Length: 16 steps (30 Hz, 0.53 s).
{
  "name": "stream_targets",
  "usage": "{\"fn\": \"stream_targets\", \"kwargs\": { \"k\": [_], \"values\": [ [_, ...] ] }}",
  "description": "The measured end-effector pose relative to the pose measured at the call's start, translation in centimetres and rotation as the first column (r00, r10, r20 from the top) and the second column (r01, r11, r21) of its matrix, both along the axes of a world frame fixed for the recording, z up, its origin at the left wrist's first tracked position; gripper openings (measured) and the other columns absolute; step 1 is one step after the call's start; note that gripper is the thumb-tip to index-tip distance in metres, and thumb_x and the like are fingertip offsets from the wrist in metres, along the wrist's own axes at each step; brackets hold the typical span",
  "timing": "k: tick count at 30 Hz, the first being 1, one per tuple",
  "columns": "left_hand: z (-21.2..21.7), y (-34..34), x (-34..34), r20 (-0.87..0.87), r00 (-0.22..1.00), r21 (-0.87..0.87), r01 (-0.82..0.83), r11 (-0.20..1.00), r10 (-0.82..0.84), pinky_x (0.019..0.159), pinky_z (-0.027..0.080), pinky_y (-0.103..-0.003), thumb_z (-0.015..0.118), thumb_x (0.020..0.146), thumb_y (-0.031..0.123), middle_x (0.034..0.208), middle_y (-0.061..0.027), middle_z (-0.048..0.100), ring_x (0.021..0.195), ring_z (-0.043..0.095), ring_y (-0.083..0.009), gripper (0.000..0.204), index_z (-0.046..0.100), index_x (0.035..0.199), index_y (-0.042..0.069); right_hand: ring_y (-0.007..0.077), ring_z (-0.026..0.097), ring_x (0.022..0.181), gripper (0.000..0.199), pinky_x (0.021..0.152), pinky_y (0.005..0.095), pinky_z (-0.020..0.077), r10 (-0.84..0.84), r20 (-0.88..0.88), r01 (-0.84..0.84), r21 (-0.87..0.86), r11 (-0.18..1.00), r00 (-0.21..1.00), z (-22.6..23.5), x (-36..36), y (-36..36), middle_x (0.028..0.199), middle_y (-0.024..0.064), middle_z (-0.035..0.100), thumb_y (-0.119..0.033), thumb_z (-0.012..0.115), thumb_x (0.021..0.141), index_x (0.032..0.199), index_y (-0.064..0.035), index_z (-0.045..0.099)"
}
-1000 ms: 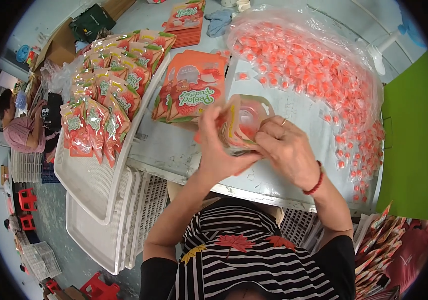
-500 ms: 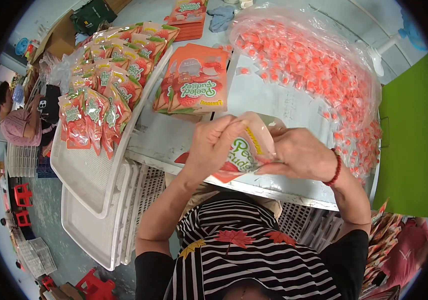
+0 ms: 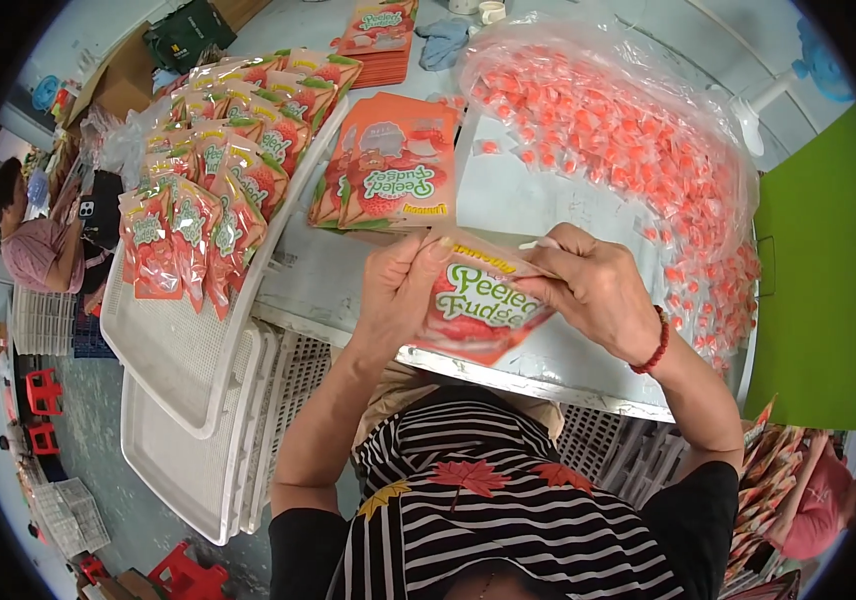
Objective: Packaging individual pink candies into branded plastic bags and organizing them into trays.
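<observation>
In front of me, over the table's near edge, I hold a red candy pouch (image 3: 483, 312) with a printed front. My left hand (image 3: 395, 292) is closed on its left side, thumb at the upper corner. The pouch's upper right corner is pinched by my right hand (image 3: 603, 292), which wears a red bead bracelet. A small whitish bit shows by the right fingertips; I cannot make out what it is. Just beyond my hands lies a stack of flat pouches (image 3: 398, 165). To the right spreads a heap of small wrapped red candies (image 3: 638, 150).
Filled pouches (image 3: 213, 170) stand in rows on a white mesh tray (image 3: 173, 345) at the left, with more trays beneath. Another pouch stack (image 3: 376, 45) and a blue-grey cloth (image 3: 442, 42) lie at the back. A green panel (image 3: 818, 280) borders the right. Other people are nearby.
The pouch has turned to lie flatter, its printed front more fully facing up. My right hand has shifted from its side to its upper corner; my left hand moved slightly left.
</observation>
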<state>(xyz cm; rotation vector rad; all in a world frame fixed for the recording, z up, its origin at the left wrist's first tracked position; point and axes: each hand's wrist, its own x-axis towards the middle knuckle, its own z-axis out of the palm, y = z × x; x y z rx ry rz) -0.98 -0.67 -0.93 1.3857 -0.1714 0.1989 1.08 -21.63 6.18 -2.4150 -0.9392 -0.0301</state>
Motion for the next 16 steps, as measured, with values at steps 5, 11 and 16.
{"fn": "stream_targets", "kwargs": {
  "k": [5, 11, 16],
  "values": [
    [0.8, 0.3, -0.3, -0.116, 0.979, -0.139, 0.151, 0.979, -0.167, 0.063, 0.046, -0.018, 0.060, 0.090, 0.009, 0.084, 0.0010, 0.065, 0.073, 0.055, -0.0023, 0.016, 0.067, 0.100, -0.002, 0.0286, 0.061, 0.059, 0.021, 0.051, 0.0340, 0.0483, -0.052, -0.038, 0.060, 0.241, 0.969, 0.998, -0.9, 0.2, 0.8, 0.073, 0.0135, 0.061, -0.015, 0.074, 0.075, 0.086, -0.0030, 0.060],
    [0.4, 0.7, -0.5, -0.099, 0.993, -0.209, 0.035, 0.977, -0.056, 0.067, 0.047, -0.018, 0.060, 0.090, 0.007, 0.089, -0.0009, 0.066, 0.076, 0.056, -0.0025, 0.018, 0.066, 0.104, -0.001, 0.0176, 0.057, 0.056, 0.025, 0.051, 0.0294, 0.0445, -0.033, -0.232, 0.084, 0.214, 0.973, 0.972, -0.5, 1.4, 0.9, 0.067, 0.0116, 0.059, -0.015, 0.077, 0.076, 0.076, 0.0018, 0.058],
    [0.4, 2.0, -1.3, -0.113, 0.994, -0.224, -0.012, 0.974, -0.013, 0.068, 0.046, -0.019, 0.059, 0.090, 0.006, 0.090, -0.0011, 0.066, 0.077, 0.056, -0.0026, 0.019, 0.066, 0.106, -0.001, 0.0305, 0.057, 0.054, 0.023, 0.049, 0.0339, 0.0427, 0.058, -0.224, -0.029, 0.128, 0.991, 0.973, 0.3, 1.3, 2.2, 0.064, 0.0179, 0.056, -0.015, 0.072, 0.079, 0.073, 0.0024, 0.059]
  ]
}}
